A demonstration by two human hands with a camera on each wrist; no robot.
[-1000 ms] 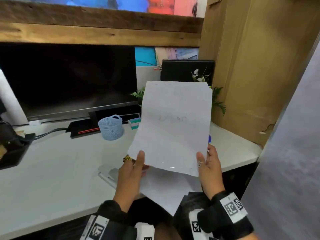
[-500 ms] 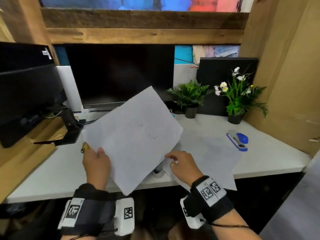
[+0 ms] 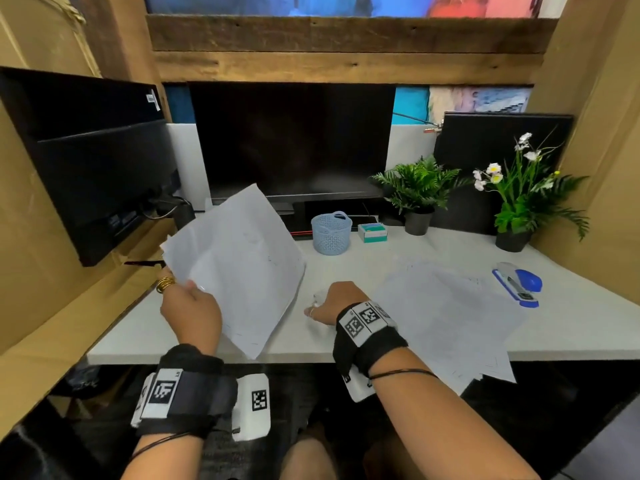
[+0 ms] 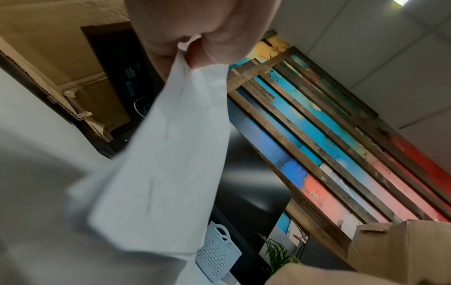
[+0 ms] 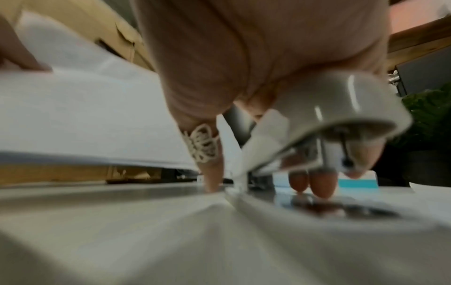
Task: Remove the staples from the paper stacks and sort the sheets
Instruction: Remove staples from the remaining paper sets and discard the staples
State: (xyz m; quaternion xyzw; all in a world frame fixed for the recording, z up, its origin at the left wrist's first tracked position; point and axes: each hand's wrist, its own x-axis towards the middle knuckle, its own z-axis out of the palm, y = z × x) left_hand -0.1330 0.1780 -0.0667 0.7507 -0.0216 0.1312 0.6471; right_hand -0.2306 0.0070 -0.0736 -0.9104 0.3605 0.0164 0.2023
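My left hand [image 3: 188, 303] pinches a corner of a stack of white sheets [image 3: 239, 265] and holds it tilted above the left part of the white desk [image 3: 398, 251]. In the left wrist view the thumb and fingers [image 4: 195, 29] squeeze the sheets' [image 4: 171, 154] corner. My right hand [image 3: 332, 303] is down on the desk near the front edge, curled round a white staple remover [image 3: 318, 296]. The right wrist view shows that staple remover [image 5: 329, 108] in the palm, its fingertips [image 5: 319, 185] touching the desk. More loose sheets [image 3: 446, 317] lie to the right, overhanging the front edge.
A blue stapler [image 3: 517, 284] lies at the right. A pale blue basket [image 3: 331, 232] and a small staple box [image 3: 372, 232] stand before the dark monitor [image 3: 294, 140]. Two potted plants [image 3: 417, 188] [image 3: 523, 199] stand at the back right. Cardboard walls close both sides.
My right hand let go of the sheets and dropped to the desk onto the staple remover. My left hand alone swung the sheets to the left.
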